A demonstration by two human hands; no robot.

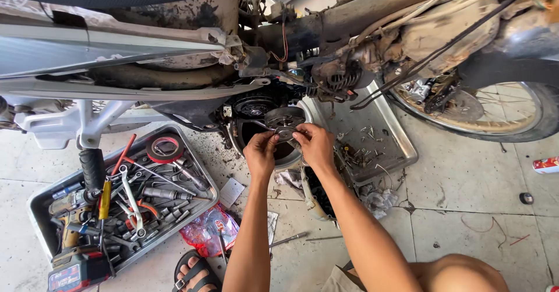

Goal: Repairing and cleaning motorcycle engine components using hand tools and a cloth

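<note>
Where the frame begins at lower left, a grey metal tool tray (41, 202) lies on the tiled floor (466, 175), holding wrenches, sockets, a yellow-handled screwdriver (105, 199), a cordless drill (71, 219) and a roll of red tape (165, 148) at its upper corner. Just right of the tray, low in the frame: a crumpled red-and-clear plastic bag (205, 232) and a sandalled foot (195, 275). Across the whole upper frame stands a stripped motorcycle (174, 41), grimy, its engine opening at centre.

Centre: left hand (260, 152), grip closed in a pinch, fingertips on the lower left edge of a round dark metal clutch part (284, 120). Right hand (315, 145), grip likewise pinched shut, fingers on the lower right edge of the same part. The part is held between both hands, in front of the open engine case, just above a pale round cover on the floor.

Right of the hands: a second shallow metal tray (402, 146) under the engine, strewn with small bolts and screws (367, 135). Upper right: the spoked wheel (501, 114). Far right edge: a red can (546, 164) lying on the floor.
</note>
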